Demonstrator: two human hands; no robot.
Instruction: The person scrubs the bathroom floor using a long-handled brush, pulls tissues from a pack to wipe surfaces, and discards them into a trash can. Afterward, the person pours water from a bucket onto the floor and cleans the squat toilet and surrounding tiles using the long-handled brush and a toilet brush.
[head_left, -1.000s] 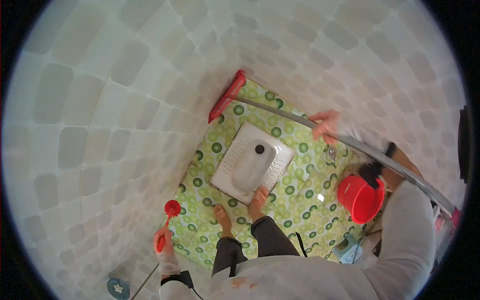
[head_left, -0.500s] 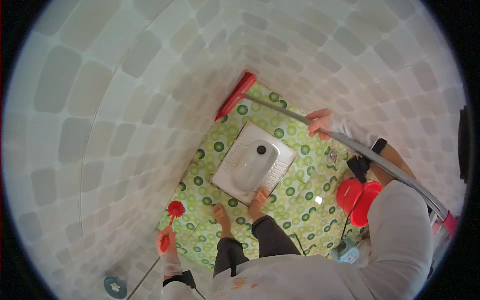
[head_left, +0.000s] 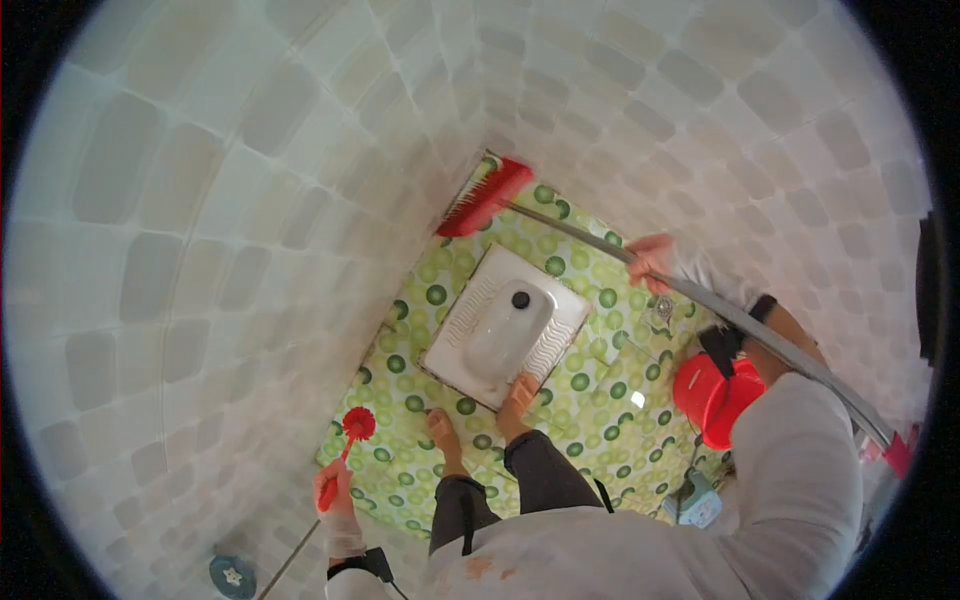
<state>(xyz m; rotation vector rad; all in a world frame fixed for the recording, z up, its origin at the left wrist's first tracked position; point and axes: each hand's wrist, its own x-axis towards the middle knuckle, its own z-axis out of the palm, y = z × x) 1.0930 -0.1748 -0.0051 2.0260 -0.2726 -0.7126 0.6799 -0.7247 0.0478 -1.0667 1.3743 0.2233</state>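
Observation:
My right hand [head_left: 652, 263] is wrapped round the grey pole of a long-handled red brush [head_left: 490, 197]. Its head lies in the far floor corner by the wall, bristles turned to the left wall and partly showing. The pole runs back along my right arm to a pink-red end at the right. At the lower left, my left hand [head_left: 334, 486] grips the red handle of a small round toilet brush [head_left: 359, 423], held up with its head pointing away from me. Between the two brushes is a white squat toilet [head_left: 506, 325] in the floor.
A red bucket [head_left: 708, 398] stands at the right, partly behind my arm, with a light-blue plastic item [head_left: 695, 501] below it. A floor drain [head_left: 664, 308] lies near my right hand. Tiled walls rise on both sides; a blue round object [head_left: 233, 577] is at the lower left.
The long brush's head has shifted right and slightly toward me, away from the left wall, and its bristles now show. My left hand and the small brush have moved slightly right.

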